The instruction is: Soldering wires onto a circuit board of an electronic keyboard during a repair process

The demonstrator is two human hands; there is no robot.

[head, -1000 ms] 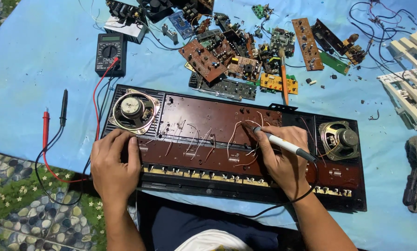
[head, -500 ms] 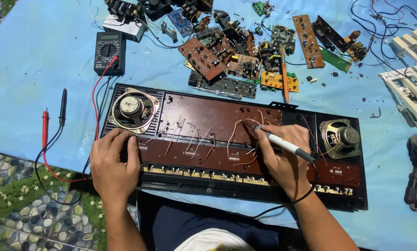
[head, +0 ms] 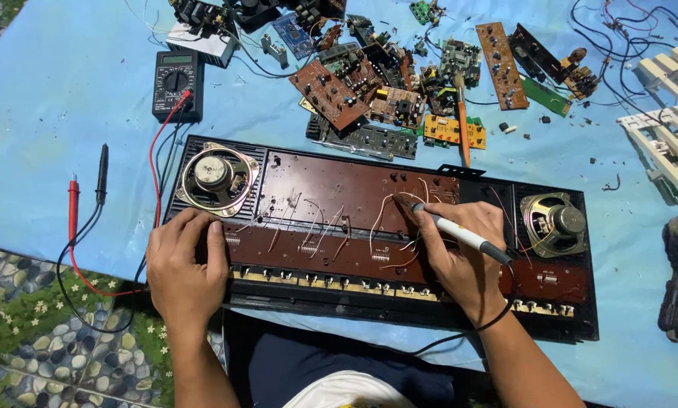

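While my left hand (head: pixel 184 268) is lying flat, fingers spread, pressing down on the near left edge of the opened keyboard chassis (head: pixel 384 242), my right hand (head: pixel 460 253) is gripping a white-handled soldering iron (head: pixel 460 234) like a pen. Its tip is touching the brown circuit board (head: pixel 339 189) in the chassis middle, among thin white wires (head: pixel 388 219), between the left speaker (head: pixel 216 177) and the right speaker (head: pixel 554 224). I am judging this as the joint-working step: the iron is sitting on one point while the other hand is steadying the case. The next move is calling for a steady tip and care not to brush neighbouring wires. Beyond the chassis, a black multimeter (head: pixel 176 83) is sitting on the blue sheet (head: pixel 67 91), its probes (head: pixel 86 196) lying well to the left, and loose circuit boards (head: pixel 384 83) are heaped past the far edge.
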